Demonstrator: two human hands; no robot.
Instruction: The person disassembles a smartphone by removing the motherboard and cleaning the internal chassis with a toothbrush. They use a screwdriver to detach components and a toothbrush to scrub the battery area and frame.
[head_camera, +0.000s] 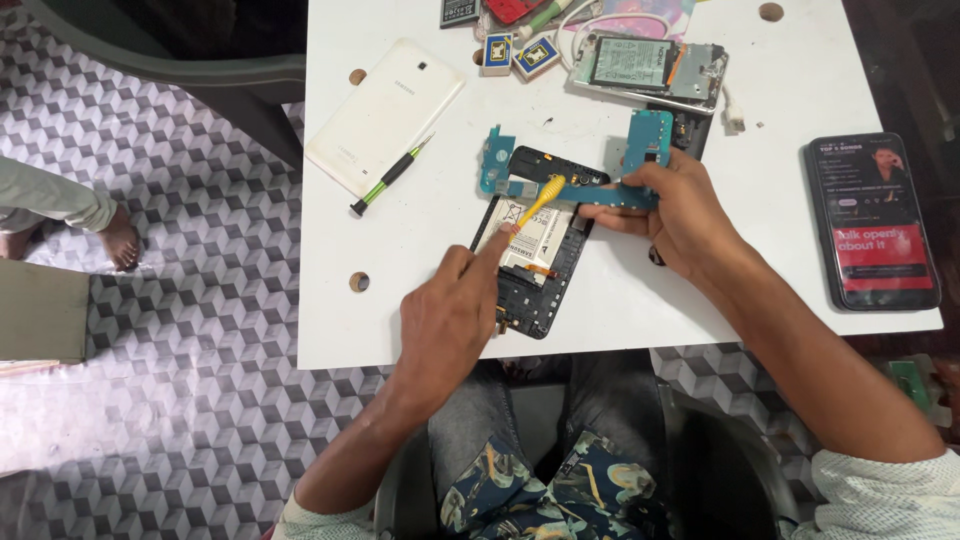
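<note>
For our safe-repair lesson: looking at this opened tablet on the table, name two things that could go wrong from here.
1. The right hand grips only one end of the blue circuit board while the left hand works a yellow tool on it; the board could flex or slip.
2. The battery lies exposed right under the tool; a slip might nick it.

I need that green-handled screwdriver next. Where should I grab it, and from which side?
Grip the screwdriver at mid-handle, from above, fingers across its width. It lies flat and diagonal on the table, partly over the white back cover, with open table on its right; your left hand looks closest.
</note>
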